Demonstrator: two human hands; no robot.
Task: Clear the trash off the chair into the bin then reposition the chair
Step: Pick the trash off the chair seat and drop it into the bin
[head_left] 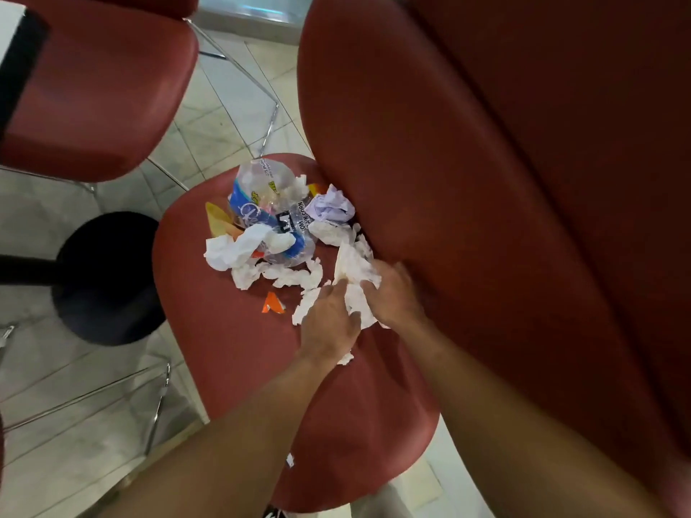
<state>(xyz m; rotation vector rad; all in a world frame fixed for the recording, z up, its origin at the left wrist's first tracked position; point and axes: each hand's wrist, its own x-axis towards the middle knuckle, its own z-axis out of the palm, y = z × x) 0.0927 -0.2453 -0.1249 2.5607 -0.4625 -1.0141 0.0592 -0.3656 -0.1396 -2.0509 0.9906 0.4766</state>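
Head view: a red chair seat (232,368) holds a heap of trash (276,233) — crumpled white tissues, a clear printed plastic bag, orange scraps. Both hands meet at the heap's 5 o'clock edge; left hand (329,327) and right hand (392,293) grip 1 white tissue wad (355,278) between them.

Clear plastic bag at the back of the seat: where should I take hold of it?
Probably pinch the clear plastic bag at its crumpled upper end near the seat's far edge, coming from above. It lies flat and slack, with a white tissue wad on its near end.
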